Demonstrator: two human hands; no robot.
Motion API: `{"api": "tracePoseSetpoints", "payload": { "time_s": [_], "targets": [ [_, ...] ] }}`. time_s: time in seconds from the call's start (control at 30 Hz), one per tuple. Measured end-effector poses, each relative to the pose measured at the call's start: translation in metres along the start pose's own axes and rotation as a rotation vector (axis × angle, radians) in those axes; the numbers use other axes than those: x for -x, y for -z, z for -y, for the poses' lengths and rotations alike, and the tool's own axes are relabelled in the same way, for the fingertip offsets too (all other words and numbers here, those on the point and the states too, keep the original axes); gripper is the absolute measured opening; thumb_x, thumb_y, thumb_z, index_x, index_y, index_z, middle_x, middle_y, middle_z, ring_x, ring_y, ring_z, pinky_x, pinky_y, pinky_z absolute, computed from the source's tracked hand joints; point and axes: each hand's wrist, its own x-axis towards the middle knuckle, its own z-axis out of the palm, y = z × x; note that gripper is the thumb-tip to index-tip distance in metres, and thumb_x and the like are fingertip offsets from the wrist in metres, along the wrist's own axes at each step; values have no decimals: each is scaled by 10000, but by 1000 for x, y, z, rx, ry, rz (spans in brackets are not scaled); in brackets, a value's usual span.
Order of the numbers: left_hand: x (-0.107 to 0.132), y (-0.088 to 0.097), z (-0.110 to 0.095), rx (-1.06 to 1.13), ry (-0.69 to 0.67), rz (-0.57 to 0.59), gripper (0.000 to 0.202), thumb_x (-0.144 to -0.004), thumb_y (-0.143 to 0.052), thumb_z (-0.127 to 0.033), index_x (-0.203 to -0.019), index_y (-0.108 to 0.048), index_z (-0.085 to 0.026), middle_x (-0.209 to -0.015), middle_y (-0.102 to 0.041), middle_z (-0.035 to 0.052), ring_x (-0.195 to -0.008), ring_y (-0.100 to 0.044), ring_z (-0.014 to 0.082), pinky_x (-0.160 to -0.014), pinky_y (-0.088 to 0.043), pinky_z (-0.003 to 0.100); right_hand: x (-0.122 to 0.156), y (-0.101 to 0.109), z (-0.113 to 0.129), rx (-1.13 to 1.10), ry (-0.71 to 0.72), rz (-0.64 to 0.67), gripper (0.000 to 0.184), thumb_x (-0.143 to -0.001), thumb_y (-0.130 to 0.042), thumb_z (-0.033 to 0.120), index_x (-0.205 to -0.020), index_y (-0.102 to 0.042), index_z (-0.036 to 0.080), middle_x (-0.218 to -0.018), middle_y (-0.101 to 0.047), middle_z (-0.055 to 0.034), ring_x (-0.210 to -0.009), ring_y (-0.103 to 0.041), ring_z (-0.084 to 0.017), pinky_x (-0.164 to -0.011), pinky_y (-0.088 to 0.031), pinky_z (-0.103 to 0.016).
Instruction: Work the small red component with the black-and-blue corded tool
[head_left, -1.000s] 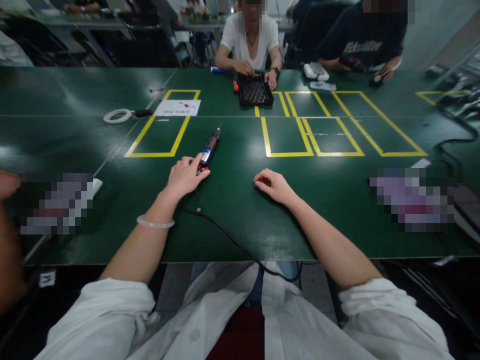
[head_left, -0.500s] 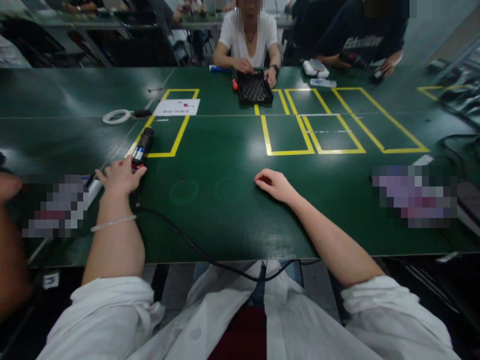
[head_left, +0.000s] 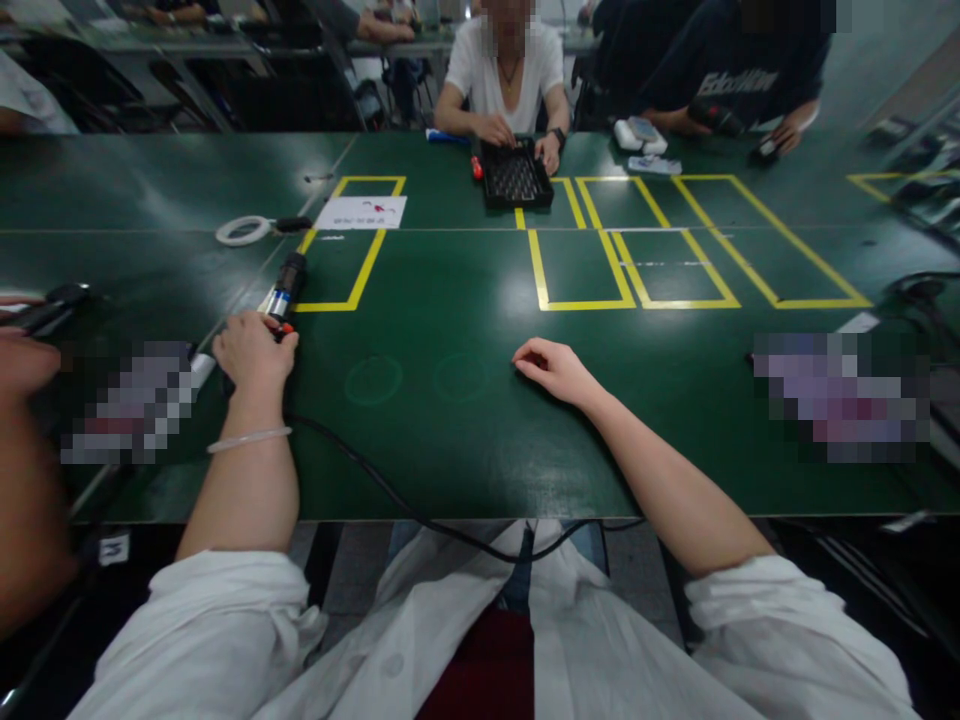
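My left hand (head_left: 255, 350), with a pale bracelet at the wrist, is closed round the rear part of a corded power tool (head_left: 287, 280). The tool lies on the green table at the left, its black end pointing away from me. A silver and blue band and a small red part show on it; my fingers hide the rest. A black cord (head_left: 360, 465) runs from beneath my wrist toward the table's front edge. Right of the middle, my right hand (head_left: 553, 370) rests on the table, fingers curled together, with nothing visible in them.
Yellow tape outlines (head_left: 585, 303) mark the table. A white paper (head_left: 362, 212) and a coiled white cable (head_left: 245, 231) lie at the far left. Across the table, a person handles a black tray (head_left: 517, 180). Blurred-out items lie left and right; another person's arm (head_left: 30, 480) is at the left edge.
My left hand's spread fingers have closed round the power tool. My right hand stays put. At the left edge, the other person's hand now shows with a dark object.
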Motion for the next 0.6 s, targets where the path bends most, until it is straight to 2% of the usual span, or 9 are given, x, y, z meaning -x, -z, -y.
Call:
{"api": "tracePoseSetpoints", "payload": {
  "time_s": [0.07,0.13,0.23,0.3,0.4,0.5,0.6],
  "targets": [
    [3,2,-3,-67,102,-80,336,-912,-554,-303,-1141,-553,-58,-1307,-507,172,-1198,-450,330,-1087,-274,531,0,0,0,-7,4,1,128,-885,-575,257,-894,-664,167,-803,-648,-31,-691,-553,-146,-668,-422,-273],
    [5,3,-7,-80,115,-148,327,-931,-521,-308,-1149,-578,-71,-1285,-533,155,-1161,-483,314,-1066,-317,498,0,0,-1,-12,6,0,125,-884,-578,259,-892,-664,169,-799,-648,-29,-687,-552,-145,-666,-422,-273],
    [8,2,-21,10,0,-265,341,-945,-500,-296,-1203,-580,-88,-1242,-574,119,-1148,-505,275,-1061,-348,454,0,-1,-1,-29,0,-6,128,-885,-582,269,-886,-665,172,-787,-649,-24,-677,-544,-141,-662,-420,-269],
    [14,-2,-42,166,-129,-247,348,-953,-506,-320,-1211,-589,-101,-1161,-625,87,-1082,-556,227,-1032,-397,398,-1,-1,-1,-50,-6,-11,137,-886,-584,279,-883,-667,170,-781,-651,-22,-674,-542,-138,-660,-420,-268],
    [37,-10,-93,510,-302,-52,352,-931,-551,-343,-1186,-605,-108,-1073,-669,71,-970,-618,175,-946,-470,326,-1,-2,-1,-88,-21,-9,155,-883,-588,294,-882,-671,163,-774,-653,-23,-678,-551,-140,-669,-428,-274],
    [71,-17,-153,811,-400,276,370,-935,-532,-350,-1209,-630,-123,-1003,-680,79,-891,-644,170,-868,-506,320,-1,-3,-4,-149,-53,-6,162,-871,-597,300,-893,-671,158,-782,-663,-26,-686,-568,-144,-681,-445,-283],
    [102,-26,-197,933,-448,558,435,-934,-542,-343,-1305,-601,-122,-898,-665,66,-807,-631,156,-798,-504,307,-1,-3,-8,-301,-91,13,169,-853,-598,283,-958,-647,161,-812,-681,-31,-699,-595,-144,-690,-474,-290]
  ]
}}
